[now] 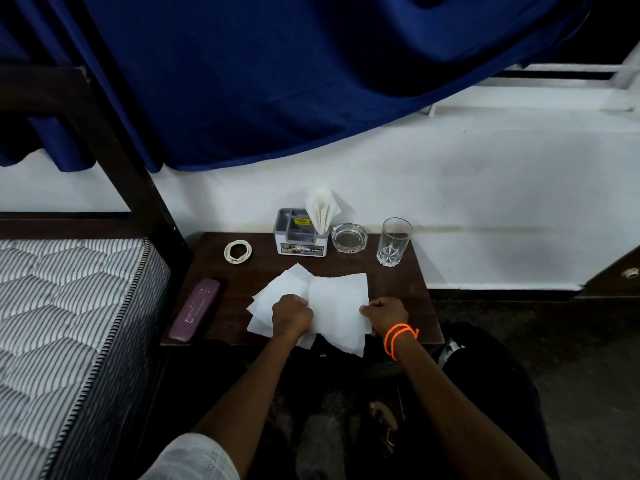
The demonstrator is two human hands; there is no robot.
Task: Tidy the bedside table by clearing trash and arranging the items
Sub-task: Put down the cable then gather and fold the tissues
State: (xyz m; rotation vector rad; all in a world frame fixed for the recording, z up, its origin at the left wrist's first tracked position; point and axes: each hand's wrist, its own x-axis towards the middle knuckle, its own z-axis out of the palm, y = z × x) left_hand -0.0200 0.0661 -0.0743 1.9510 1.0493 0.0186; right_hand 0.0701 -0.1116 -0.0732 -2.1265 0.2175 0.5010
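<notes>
left grip (pixel 292 315) and right grip (pixel 383 315) both clamped on white tissue sheets (pixel 332 306), bedside table (pixel 398 289)

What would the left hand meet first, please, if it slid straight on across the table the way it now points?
Probably the tissue holder at the back; the left hand rests on loose white tissues, though depth is unclear.

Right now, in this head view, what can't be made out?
- Grey compartment caddy: small label print unreadable, contents too dark.
- White paper sheets: the left hand and right hand cover parts; any writing unseen.
- Purple rectangular case: lettering blurred.
- Floor under the dark wooden table: too dark.
</notes>
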